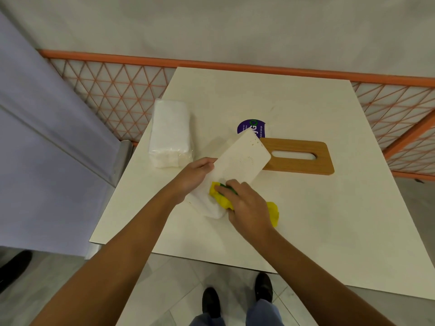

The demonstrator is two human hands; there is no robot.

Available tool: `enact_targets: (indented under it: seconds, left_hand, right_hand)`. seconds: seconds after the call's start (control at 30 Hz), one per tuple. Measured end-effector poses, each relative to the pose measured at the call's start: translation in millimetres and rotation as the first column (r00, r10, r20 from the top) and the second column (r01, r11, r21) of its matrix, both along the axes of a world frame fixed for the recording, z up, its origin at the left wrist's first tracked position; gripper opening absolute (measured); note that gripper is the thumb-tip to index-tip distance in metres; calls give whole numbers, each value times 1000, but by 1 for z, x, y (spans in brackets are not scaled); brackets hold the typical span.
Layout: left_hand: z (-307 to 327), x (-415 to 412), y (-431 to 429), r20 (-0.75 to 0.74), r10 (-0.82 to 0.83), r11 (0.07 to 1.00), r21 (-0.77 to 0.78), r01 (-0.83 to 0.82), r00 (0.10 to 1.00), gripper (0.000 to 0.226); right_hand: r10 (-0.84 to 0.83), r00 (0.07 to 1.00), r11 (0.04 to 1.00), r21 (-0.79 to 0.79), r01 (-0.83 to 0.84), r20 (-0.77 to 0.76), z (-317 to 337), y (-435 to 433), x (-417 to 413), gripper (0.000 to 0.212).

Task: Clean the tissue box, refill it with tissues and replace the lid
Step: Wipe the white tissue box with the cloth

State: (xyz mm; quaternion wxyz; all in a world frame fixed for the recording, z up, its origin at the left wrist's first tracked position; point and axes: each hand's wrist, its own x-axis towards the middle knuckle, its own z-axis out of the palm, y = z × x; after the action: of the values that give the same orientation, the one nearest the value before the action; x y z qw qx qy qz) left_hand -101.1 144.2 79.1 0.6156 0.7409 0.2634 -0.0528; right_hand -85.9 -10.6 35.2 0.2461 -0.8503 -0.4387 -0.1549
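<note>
lying tilted on a cream table (306, 220): one white box (242, 158), turned so a broad, speckled face is pointing up at the camera, its far corner overlapping the lid and a sticker.

left hand (193, 178): gripping the box at its left edge, fingers curled over the rim, thumb side underneath; grasp firm, box being steadied off the tabletop at the near end.

right hand (247, 205): pressing a yellow cloth (222, 198) with a green patch against the near end of the box, fingers bent and clenched down on the cloth; a loose tail of the cloth is trailing out past the wrist toward the right.

lid (301, 158): wooden, rounded corners, oblong slot through the middle; lying flat on the table just right of the box, its left end hidden beneath the box.

tissues (170, 134): one pack in clear wrap, lying flat near the table's left edge, apart from the box, still sealed as far as can be told.

sticker (250, 128): round, purple, with green and white print, on the tabletop behind the box, partly covered.

surroundings: orange lattice railing (122, 95) running behind the table; lilac panel at left; tiled floor below, with the person's two black shoes (263, 287) and blue trouser legs showing at the near table edge.
</note>
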Motion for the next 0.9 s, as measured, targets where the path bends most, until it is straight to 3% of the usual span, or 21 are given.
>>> enact_targets:
  seconds: [0.23, 0.43, 0.6, 0.73, 0.9]
  left_hand:
    - [-1, 1, 5, -34, -4, 998, 64, 6, 999, 29]
    - [1, -2, 0, -25, -12, 998, 61, 14, 1000, 30]
    - [-3, -5, -5, -20, -57, 987, 151, 60, 998, 30]
    - [-9, -8, -5, -55, -104, 968, 222, 114, 993, 23]
    - [-14, -9, -6, -62, -72, 961, 262, 86, 995, 19]
  right_hand:
    - [195, 980, 977, -89, -191, 32, -11, -13, -15, 61]
    - [-32, 994, 999, -6, 32, -105, -13, -22, 8, 51]
    - [101, 994, 994, -43, -104, -49, -11, -16, 1, 41]
    - [-151, 936, 989, -50, 142, -319, 6, -11, 38, 39]
    - [-345, 837, 922, 12, 386, -425, 15, -7, 75, 34]
